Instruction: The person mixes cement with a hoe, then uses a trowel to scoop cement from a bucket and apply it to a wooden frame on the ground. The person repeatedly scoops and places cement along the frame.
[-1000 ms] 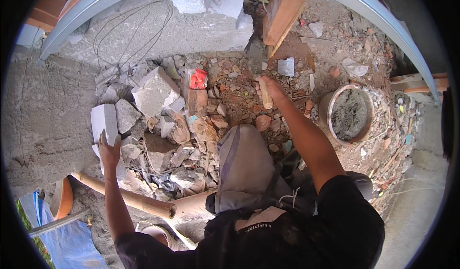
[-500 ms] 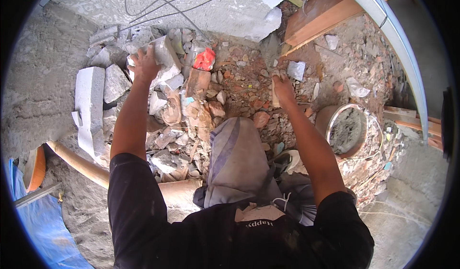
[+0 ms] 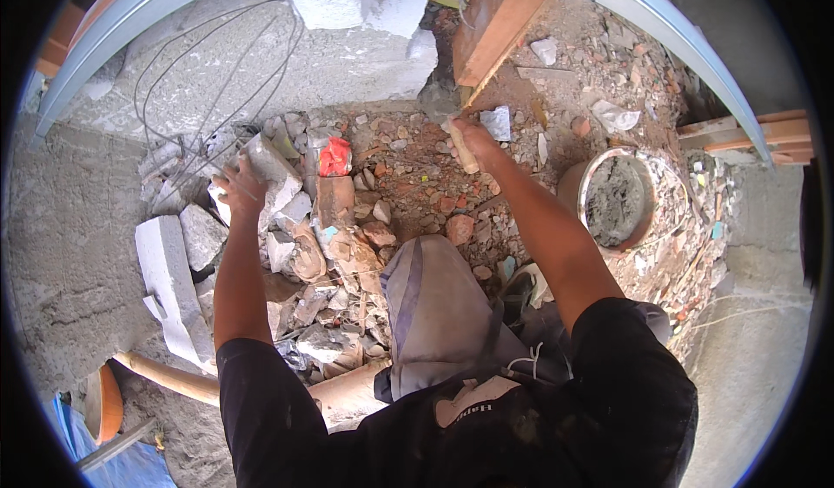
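Note:
My left hand [image 3: 241, 191] has its fingers spread at the left side of a broken white block [image 3: 274, 172] in the rubble; whether it touches the block is unclear. A long pale block [image 3: 174, 284] lies just below and left of it. My right hand [image 3: 478, 143] grips the pale wooden handle [image 3: 463, 147] of a trowel, whose grey blade [image 3: 439, 101] reaches toward a gap beside a wooden beam [image 3: 491, 28]. A crumpled red packet [image 3: 334, 154] sits between my hands among broken brick and stone.
A round bucket of grey mortar [image 3: 618, 200] stands to the right. Curved-looking metal channel [image 3: 695, 45] and concrete ledge [image 3: 356, 75] with loose wires cross the top. A concrete wall [image 3: 69, 236] borders the left. Bamboo poles [image 3: 165, 375] and a blue tarp [image 3: 130, 462] lie lower left.
My left hand left the long pale block for the broken block higher up and right, then shifted slightly toward that block's left side. My right hand still holds the trowel. The view has shifted.

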The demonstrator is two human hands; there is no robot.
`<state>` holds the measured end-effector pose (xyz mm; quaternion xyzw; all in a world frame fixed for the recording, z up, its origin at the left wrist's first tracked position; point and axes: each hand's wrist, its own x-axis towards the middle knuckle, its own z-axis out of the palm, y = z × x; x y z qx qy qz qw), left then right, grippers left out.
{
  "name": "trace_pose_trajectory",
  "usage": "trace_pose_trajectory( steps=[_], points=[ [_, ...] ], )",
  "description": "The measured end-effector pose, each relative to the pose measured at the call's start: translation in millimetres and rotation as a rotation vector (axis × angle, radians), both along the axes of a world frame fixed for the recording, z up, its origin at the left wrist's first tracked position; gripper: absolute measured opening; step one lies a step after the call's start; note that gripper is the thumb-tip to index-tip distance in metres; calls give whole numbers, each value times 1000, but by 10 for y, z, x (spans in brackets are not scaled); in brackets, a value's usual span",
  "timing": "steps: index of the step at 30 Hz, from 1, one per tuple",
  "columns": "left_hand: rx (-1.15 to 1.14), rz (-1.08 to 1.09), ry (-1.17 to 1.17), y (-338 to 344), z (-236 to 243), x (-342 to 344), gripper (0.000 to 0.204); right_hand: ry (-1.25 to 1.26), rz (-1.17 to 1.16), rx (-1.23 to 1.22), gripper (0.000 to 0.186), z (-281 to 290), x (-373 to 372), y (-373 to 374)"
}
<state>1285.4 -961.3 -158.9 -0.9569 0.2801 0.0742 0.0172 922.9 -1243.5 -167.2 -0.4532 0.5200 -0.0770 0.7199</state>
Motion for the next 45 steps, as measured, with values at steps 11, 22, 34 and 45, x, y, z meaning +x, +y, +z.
trace_pose_trajectory(
  steps=[11, 22, 34, 45],
  points=[
    [63, 18, -11, 102, 80, 48, 85, 162, 356, -173, 50, 557, -667, 771],
    [80, -13, -6, 26, -59, 63, 83, 466, 441, -481, 55, 411, -466, 83],
    [51, -11, -8, 34, -51, 38, 89, 575, 640, -672, 64, 753, -906, 622],
    [75, -2, -18, 76, -106, 110, 93, 1117, 417, -780, 40, 2960, -2844, 895]
  ],
)
